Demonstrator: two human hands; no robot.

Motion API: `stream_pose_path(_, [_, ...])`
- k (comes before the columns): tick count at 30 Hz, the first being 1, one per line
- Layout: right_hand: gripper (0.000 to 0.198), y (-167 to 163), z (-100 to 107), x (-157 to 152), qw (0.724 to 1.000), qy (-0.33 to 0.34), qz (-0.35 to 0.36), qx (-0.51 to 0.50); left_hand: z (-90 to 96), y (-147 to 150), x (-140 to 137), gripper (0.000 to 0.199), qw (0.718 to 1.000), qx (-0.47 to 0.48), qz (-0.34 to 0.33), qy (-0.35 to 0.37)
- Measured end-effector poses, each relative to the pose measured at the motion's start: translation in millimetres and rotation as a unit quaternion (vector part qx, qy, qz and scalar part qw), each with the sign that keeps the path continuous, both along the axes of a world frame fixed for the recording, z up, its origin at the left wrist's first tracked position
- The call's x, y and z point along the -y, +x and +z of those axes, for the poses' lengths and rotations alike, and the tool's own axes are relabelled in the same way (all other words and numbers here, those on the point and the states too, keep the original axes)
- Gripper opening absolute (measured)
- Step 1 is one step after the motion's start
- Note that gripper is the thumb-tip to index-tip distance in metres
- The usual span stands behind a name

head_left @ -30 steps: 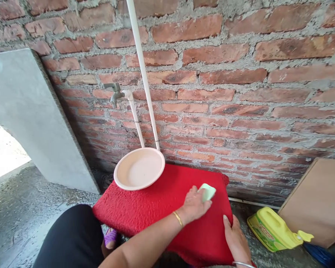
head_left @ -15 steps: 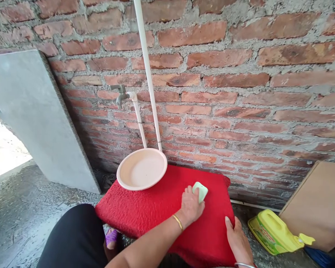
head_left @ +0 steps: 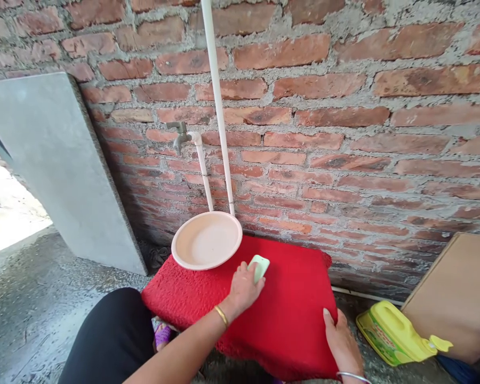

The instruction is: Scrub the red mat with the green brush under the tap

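Note:
A red cloth (head_left: 292, 309) with a fuzzy pile is spread over a low support, its left part rougher in texture than its right. My left hand (head_left: 246, 288), with a gold bangle at the wrist, is closed around a pale green scrubbing brush (head_left: 261, 268). The brush is against the middle of the cloth, and its underside is hidden. At the cloth's right edge, my right hand (head_left: 344, 344) grips the border, thumb on top and fingers partly hidden. A pale pink basin (head_left: 208, 245) rests on the cloth's far left corner.
Behind the cloth rises a brick wall (head_left: 304, 128) with a tap (head_left: 180, 137) and white pipes (head_left: 220, 106). A grey slab (head_left: 60, 165) leans at left. On the right are a yellow jug (head_left: 396, 330) and a cardboard sheet (head_left: 456, 293). The floor (head_left: 36, 304) is wet.
My left hand has slid the brush leftward across the cloth, closer to the basin. My right hand stays at the right edge. The view has shifted slightly.

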State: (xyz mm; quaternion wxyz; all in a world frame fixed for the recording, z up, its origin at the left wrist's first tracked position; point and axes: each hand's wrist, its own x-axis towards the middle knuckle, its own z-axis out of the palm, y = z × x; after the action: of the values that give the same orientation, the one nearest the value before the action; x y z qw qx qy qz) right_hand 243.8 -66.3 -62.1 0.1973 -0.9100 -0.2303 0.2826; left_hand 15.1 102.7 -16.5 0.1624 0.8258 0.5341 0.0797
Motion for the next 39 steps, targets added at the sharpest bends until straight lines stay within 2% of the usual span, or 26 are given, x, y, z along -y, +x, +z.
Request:
stream_pose_path(2, [0.074,-1,1,0,1.000,0.005,0.000,-0.001,-2.9,-16,-8,0.050,0.999,-0.029,0.030,0.030])
stream_pose_path(5, [0.073,0,-2,0,1.000,0.012,-0.006,0.007,-10.7,-9,3,0.053,0.998,-0.038,0.018,0.037])
stream_pose_path(9, [0.074,4,-9,1,1.000,0.017,-0.006,0.015,-19.3,38,50,0.069,0.997,-0.003,-0.075,-0.025])
stream_pose_path(12, [0.074,7,-12,2,1.000,0.012,-0.002,0.010,-17.7,69,85,0.078,0.978,0.055,-0.164,-0.116])
stream_pose_path(14, [0.074,9,-12,2,1.000,0.004,0.003,0.005,-13.4,77,95,0.080,0.964,0.086,-0.199,-0.153])
stream_pose_path(17, [0.075,8,-10,1,1.000,-0.001,0.007,0.007,-6.3,64,85,0.081,0.967,0.084,-0.188,-0.149])
stream_pose_path(21, [0.075,5,-7,0,1.000,0.005,0.005,0.004,-0.3,12,40,0.069,0.995,0.024,-0.073,-0.066])
stream_pose_path(24, [0.076,3,-3,0,1.000,0.006,0.002,-0.003,0.9,-23,14,0.057,1.000,-0.018,0.001,-0.017])
stream_pose_path(27, [0.076,1,-1,-1,1.000,0.009,-0.001,-0.008,-3.3,-32,12,0.054,0.999,-0.033,0.017,-0.001])
stream_pose_path(31, [0.075,3,-5,0,1.000,0.014,-0.005,0.001,-14.2,0,43,0.063,0.998,-0.028,-0.045,-0.018])
stream_pose_path(35, [0.076,9,-14,0,1.000,0.013,-0.008,0.012,-20.4,43,79,0.077,0.984,0.023,-0.141,-0.106])
stream_pose_path(37, [0.076,11,-16,0,1.000,0.003,-0.004,0.010,-20.4,54,88,0.081,0.973,0.058,-0.175,-0.141])
stream_pose_path(39, [0.076,11,-16,0,1.000,-0.009,0.002,0.004,-18.4,54,88,0.082,0.968,0.078,-0.182,-0.156])
